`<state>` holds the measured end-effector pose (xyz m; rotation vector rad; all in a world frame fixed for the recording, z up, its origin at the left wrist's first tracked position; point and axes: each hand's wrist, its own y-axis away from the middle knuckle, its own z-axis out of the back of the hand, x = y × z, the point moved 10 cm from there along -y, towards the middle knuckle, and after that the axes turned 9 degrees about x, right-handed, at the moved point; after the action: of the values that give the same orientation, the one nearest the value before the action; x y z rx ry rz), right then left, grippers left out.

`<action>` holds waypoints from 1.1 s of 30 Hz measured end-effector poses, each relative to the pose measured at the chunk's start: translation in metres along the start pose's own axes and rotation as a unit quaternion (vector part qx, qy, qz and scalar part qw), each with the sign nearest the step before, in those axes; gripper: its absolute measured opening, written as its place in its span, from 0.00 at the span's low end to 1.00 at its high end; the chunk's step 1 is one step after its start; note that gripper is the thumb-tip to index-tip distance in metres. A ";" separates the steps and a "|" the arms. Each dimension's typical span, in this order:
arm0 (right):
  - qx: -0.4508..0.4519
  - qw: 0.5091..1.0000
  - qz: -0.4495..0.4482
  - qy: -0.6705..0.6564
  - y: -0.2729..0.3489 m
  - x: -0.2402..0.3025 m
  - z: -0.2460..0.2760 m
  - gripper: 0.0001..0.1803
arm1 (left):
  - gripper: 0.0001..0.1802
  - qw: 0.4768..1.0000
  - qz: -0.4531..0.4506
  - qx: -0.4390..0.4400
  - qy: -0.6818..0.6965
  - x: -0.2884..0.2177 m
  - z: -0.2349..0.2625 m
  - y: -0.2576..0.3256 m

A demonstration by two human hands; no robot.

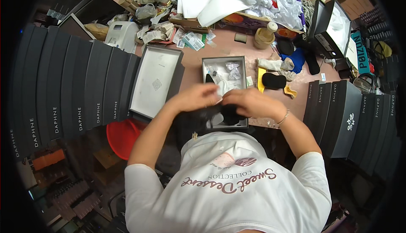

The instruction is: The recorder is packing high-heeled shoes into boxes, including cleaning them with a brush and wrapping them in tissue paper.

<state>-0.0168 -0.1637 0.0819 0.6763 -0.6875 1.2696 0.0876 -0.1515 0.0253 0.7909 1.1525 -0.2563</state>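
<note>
An open grey shoebox (244, 70) stands before me with crumpled white tissue paper (232, 73) in its far half. Both my hands are over its near half. My left hand (196, 97) has its fingers bent and pressed together at the box's left side. Opposite it, my right hand (251, 102) is curled in a pinch, its fingertips close to the left ones. A small white bit shows between the fingertips; its kind is unclear. Under the right hand is a black thing (230, 115), perhaps a shoe, partly hidden by the hand.
The box's lid (154, 81) lies left, white inside up. Grey shoeboxes stand in rows at left (93, 76) and right (338, 123). A glue jar (264, 36), black pads (274, 81) and cloths lie beyond. A red bucket (122, 138) is below the table's left edge.
</note>
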 end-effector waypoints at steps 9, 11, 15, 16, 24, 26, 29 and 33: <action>-0.121 0.978 -0.166 0.046 -0.023 -0.122 -0.076 0.22 | 0.23 0.806 0.051 -0.028 0.589 0.133 -0.122 0.062; -0.156 0.954 -0.243 0.083 -0.031 -0.147 -0.099 0.20 | 0.21 0.729 0.057 -0.185 0.656 0.111 -0.101 0.058; -0.306 0.913 -0.267 -0.038 -0.016 -0.185 -0.099 0.12 | 0.21 0.732 0.004 -0.176 0.658 0.114 -0.085 0.040; -0.354 0.888 -0.263 -0.131 -0.004 -0.187 -0.090 0.11 | 0.25 0.708 0.018 -0.202 0.676 0.114 -0.085 0.041; -0.205 0.949 -0.234 0.049 -0.032 -0.155 -0.092 0.22 | 0.31 0.702 0.035 -0.271 0.657 0.105 -0.097 0.038; -0.226 0.928 -0.294 0.034 -0.031 -0.187 -0.100 0.15 | 0.32 0.705 0.047 -0.279 0.651 0.107 -0.101 0.044; -0.334 0.909 -0.245 -0.046 -0.021 -0.177 -0.076 0.11 | 0.34 0.695 0.030 -0.298 0.653 0.117 -0.097 0.060; -0.217 0.955 -0.174 -0.105 -0.019 -0.094 -0.053 0.11 | 0.35 0.679 0.012 -0.277 0.680 0.111 -0.096 0.062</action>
<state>-0.0083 -0.1826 -0.0258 0.5399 -0.9412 0.6936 0.0999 -0.0201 -0.0636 0.3339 2.4491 0.8760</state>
